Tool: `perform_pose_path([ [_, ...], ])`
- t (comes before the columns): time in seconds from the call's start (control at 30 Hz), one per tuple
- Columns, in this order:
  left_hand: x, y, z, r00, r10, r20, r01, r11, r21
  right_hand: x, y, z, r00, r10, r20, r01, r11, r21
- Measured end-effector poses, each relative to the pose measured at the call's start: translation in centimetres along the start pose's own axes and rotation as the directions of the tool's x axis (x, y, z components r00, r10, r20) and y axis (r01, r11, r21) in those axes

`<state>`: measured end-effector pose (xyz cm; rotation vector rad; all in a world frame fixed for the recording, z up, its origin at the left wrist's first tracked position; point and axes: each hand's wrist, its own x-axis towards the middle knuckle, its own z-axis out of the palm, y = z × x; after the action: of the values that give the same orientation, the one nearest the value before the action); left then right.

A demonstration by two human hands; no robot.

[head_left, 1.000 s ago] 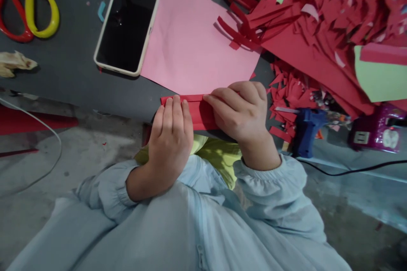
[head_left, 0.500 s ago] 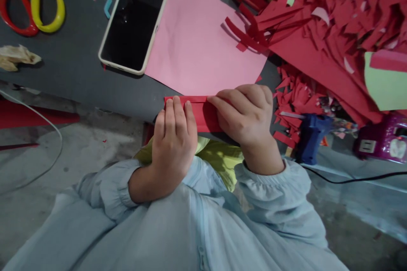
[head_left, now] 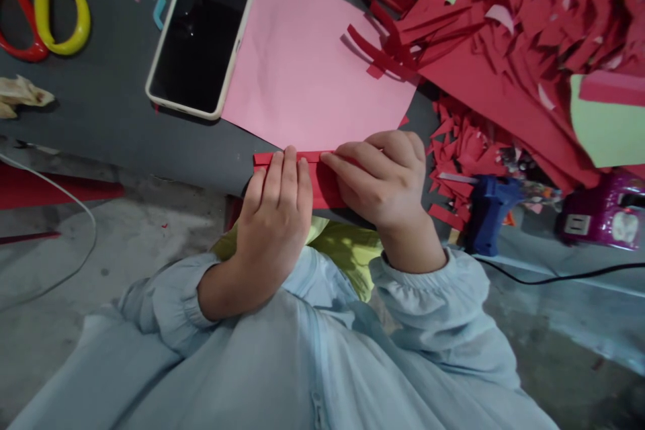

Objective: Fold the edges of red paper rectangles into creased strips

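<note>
A strip of red paper (head_left: 326, 187) lies at the table's near edge, its far edge folded over in a narrow band. My left hand (head_left: 275, 222) rests on the left part of it, fingers stretched flat and their tips on the folded band; its thumb is hidden. On the right part, my right hand (head_left: 385, 178) is closed, fingers curled, pinching the paper at the fold. Just beyond the strip is a large sheet of pink paper (head_left: 307, 60).
A phone (head_left: 201, 37) overlaps the pink sheet's left side. Red-and-yellow-handled scissors (head_left: 43, 10) lie far left. Red paper scraps (head_left: 544, 20) heap up at right. Nearer are a blue glue gun (head_left: 491, 211) with a black cable and a shiny purple object (head_left: 605, 215).
My left fingers have slid slightly forward, their tips now over the folded band. My right hand keeps its pinch on the red paper. The whole view has shifted a little.
</note>
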<state>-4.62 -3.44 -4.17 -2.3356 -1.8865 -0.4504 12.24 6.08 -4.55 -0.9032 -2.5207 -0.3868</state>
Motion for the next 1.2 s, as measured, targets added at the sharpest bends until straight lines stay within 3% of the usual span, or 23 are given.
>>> perform_pose_path([
  [0.13, -0.18, 0.24, -0.18, 0.999, -0.038, -0.007, 0.038, 0.998, 0.056, -0.14, 0.15, 0.45, 0.996, -0.021, -0.081, 0.023, 1.0, 0.02],
  [0.27, -0.24, 0.49, -0.19, 0.998, -0.041, -0.049, 0.048, 0.987, 0.154, -0.32, 0.23, 0.68, 0.999, 0.046, -0.014, -0.045, 0.996, 0.077],
  [0.4, -0.13, 0.63, -0.12, 0.995, -0.05, -0.086, 0.068, 0.971, 0.227, -0.39, 0.23, 0.57, 0.999, 0.05, -0.018, -0.048, 0.995, 0.092],
  [0.67, -0.18, 0.56, -0.08, 0.994, -0.047, -0.096, 0.069, 0.967, 0.244, -0.24, 0.17, 0.3, 0.999, 0.041, 0.025, -0.042, 0.998, 0.036],
  [0.9, -0.49, 0.45, -0.03, 0.997, -0.053, -0.062, 0.065, 0.976, 0.207, 0.38, -0.02, 0.05, 0.983, -0.08, -0.163, 0.087, 0.995, 0.039],
  [1.2, -0.61, 0.11, -0.54, 0.999, -0.033, 0.019, 0.03, 0.988, 0.152, -0.3, 0.29, 0.72, 0.998, 0.07, 0.0, -0.069, 0.986, 0.152],
])
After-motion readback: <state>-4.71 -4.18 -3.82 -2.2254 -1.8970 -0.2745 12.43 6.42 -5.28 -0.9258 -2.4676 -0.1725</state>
